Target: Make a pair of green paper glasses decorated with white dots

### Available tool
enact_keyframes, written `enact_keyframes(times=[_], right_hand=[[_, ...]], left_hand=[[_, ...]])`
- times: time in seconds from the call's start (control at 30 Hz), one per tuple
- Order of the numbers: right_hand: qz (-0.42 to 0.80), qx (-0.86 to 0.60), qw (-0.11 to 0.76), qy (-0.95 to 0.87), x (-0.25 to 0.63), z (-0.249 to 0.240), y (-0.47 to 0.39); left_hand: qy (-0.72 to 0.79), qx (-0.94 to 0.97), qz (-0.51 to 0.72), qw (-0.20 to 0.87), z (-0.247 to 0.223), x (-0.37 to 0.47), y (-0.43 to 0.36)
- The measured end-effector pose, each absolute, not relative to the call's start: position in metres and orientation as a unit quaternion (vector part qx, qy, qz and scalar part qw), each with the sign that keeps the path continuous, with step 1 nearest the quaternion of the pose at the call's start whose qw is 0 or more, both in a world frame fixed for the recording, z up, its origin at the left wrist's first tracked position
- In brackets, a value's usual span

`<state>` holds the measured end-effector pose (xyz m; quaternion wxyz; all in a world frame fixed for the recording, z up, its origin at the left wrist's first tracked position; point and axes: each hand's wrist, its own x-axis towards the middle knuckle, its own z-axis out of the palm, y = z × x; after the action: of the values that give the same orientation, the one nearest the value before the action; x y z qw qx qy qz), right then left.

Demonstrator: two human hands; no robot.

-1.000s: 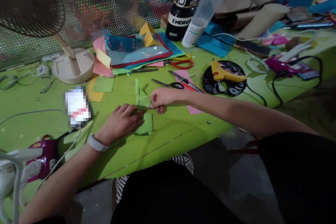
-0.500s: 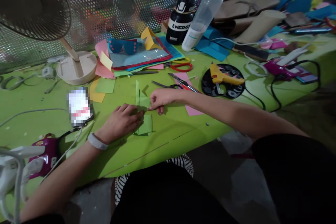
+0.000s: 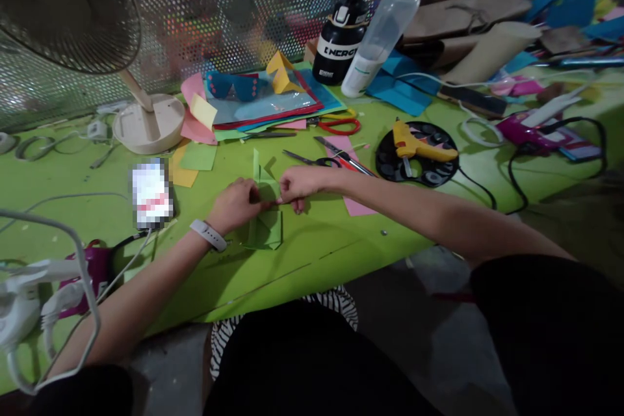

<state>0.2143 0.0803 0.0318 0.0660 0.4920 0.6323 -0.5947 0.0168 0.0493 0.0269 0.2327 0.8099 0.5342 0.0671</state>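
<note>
A folded sheet of light green paper lies on the green table, with an upright flap at its far left and a creased part toward me. My left hand comes in from the left, its fingers drawn together with thumb and fingertips on the paper's middle. From the right, my right hand is curled, its thumb and forefinger pinching the paper's right edge close to the left fingertips. The hands partly cover the paper's middle. Black-handled scissors lie open just beyond my right hand.
A pink sheet lies under my right forearm. Farther right, a yellow glue gun rests on a black round tray. A phone, a fan and a power strip stand left. Bottles and stacked paper line the back.
My left hand has lifted off its flat rest and moved away from me, drawing its fingers into a pinch. The near part of the paper is more uncovered. My right hand stays in place.
</note>
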Motion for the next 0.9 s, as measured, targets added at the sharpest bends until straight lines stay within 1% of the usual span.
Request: enact_keyframes(times=[0.23,0.4,0.8,0.87,0.9], right_hand=[[-0.587,0.502,0.071,0.631,0.213,0.039,0.077],[-0.578,0.503,0.071,0.639,0.213,0.039,0.077],[-0.561,0.5,0.074,0.655,0.214,0.04,0.075],[-0.562,0.488,0.073,0.664,0.214,0.039,0.079],[-0.554,0.484,0.07,0.674,0.213,0.04,0.081]], left_hand=[[0.517,0.781,0.061,0.346,0.026,0.015,0.061],[0.511,0.759,0.082,0.396,0.026,0.012,0.062],[0.46,0.766,0.075,0.442,0.028,0.0,0.066],[0.43,0.792,0.092,0.424,0.028,-0.006,0.061],[0.413,0.812,0.102,0.399,0.028,-0.009,0.057]])
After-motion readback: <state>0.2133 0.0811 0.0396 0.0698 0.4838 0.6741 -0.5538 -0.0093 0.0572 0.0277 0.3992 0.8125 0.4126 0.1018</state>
